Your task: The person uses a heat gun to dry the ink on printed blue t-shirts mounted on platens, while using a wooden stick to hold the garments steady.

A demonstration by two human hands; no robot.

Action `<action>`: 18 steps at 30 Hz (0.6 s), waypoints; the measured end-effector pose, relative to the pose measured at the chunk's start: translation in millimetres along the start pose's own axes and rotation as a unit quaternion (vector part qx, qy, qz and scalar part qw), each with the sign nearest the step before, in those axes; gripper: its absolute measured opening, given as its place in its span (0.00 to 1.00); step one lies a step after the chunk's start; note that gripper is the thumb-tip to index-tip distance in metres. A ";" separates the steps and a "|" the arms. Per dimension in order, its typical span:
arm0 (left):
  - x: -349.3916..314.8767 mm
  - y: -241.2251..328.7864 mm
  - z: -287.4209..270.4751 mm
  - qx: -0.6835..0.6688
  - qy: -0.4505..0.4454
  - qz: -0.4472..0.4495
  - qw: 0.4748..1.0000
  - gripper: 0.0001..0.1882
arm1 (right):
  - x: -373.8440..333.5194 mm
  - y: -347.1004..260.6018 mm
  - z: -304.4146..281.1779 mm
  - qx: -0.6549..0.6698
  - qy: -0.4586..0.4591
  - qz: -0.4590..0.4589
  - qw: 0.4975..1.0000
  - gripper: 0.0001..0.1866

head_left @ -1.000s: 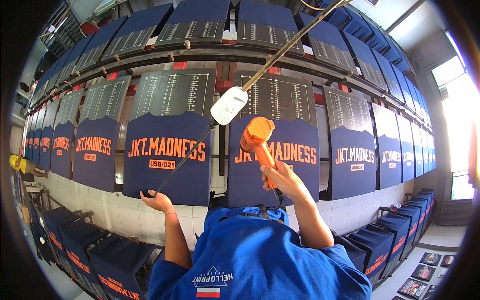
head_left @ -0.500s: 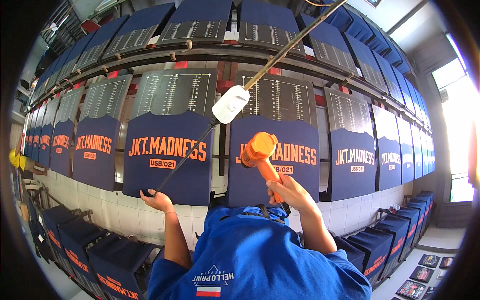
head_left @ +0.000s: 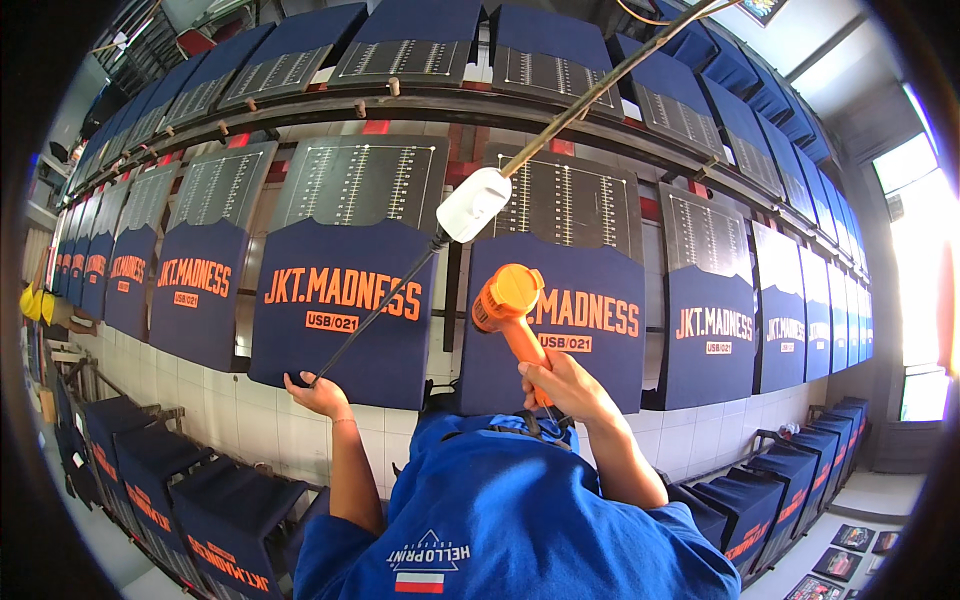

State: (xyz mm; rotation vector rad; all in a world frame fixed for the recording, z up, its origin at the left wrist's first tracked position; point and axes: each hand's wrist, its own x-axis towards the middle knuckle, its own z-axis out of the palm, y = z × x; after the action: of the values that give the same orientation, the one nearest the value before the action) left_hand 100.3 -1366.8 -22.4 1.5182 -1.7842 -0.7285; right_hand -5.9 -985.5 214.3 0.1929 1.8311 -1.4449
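My right hand (head_left: 572,388) grips the handle of an orange hair dryer (head_left: 512,295). The dryer's round head hangs over a navy T-shirt (head_left: 600,375) with orange print, covering the left end of its lettering. My left hand (head_left: 322,397) has its fingers closed around a black cable (head_left: 378,306), at the lower edge of a second navy T-shirt (head_left: 275,345) to the left. That cable slants up to a white power socket (head_left: 474,205) on the end of a brownish pole (head_left: 590,95). Both shirts lie flat on dark boards marked with white ruler lines.
Long rows of similar shirts on boards (head_left: 705,320) run left and right, with another row behind a dark metal rail (head_left: 300,112). Behind me, more shirts (head_left: 225,515) hang on a rack. White floor tiles (head_left: 390,440) show between rows. Bright windows (head_left: 920,210) stand at the right.
The hair dryer has shifted a little left across the shirt print. My left hand keeps its place on the cable. The whole view has shifted slightly.
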 end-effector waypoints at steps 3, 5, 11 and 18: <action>0.9 -0.2 -0.9 -0.003 0.000 0.005 1.000 0.27 | 4.4 -3.2 1.8 -0.008 -0.006 -0.002 1.000 0.16; 0.6 0.3 -1.5 0.003 -0.002 -0.002 1.000 0.27 | 4.9 -0.5 -2.8 -0.007 -0.017 0.002 1.000 0.17; -2.4 6.9 -3.1 0.000 -0.009 -0.011 1.000 0.27 | 14.9 0.6 -11.1 -0.024 0.022 -0.008 0.999 0.16; -1.4 5.1 -3.5 0.005 -0.007 -0.004 1.000 0.28 | 33.4 -11.3 -15.8 0.002 0.039 -0.070 0.997 0.17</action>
State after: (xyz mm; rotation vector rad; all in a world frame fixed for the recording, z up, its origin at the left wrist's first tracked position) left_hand 100.1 -1364.6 -16.5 1.5313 -1.7963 -0.7372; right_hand -42.4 -986.7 202.1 0.1274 1.9381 -1.5578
